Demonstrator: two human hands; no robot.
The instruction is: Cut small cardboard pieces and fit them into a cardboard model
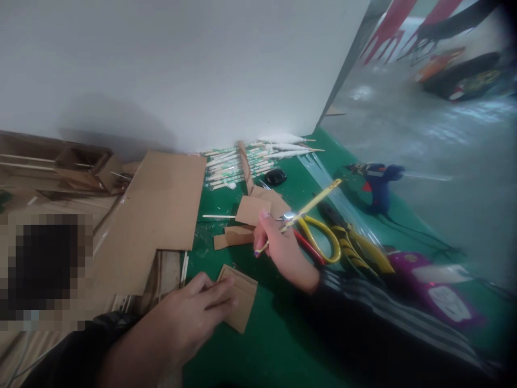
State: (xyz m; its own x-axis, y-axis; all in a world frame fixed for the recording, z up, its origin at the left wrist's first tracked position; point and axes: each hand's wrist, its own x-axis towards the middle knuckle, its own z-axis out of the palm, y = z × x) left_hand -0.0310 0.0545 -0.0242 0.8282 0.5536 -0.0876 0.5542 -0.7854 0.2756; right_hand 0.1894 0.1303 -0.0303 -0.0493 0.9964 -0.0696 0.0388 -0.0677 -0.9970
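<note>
My left hand (194, 312) rests its fingers on a small folded piece of brown cardboard (241, 302) that lies on the green table (283, 339). The fingers are close together over its left part. My right hand (277, 242) is closed around a yellow pencil (313, 203), whose dark tip points down to the left, a short way above and right of the cardboard piece. Beyond the pencil hand lie small cardboard scraps (253, 210), a thin wooden stick (218, 216) and yellow-handled scissors (336, 250).
A large cardboard sheet (173, 199) lies left. Packaged sticks (226, 170) and a black oval object (276, 177) sit at the back. Pliers (363, 248), a blue glue gun (379, 186), clear glue sticks (323, 178) and a purple device (424, 285) are on the right.
</note>
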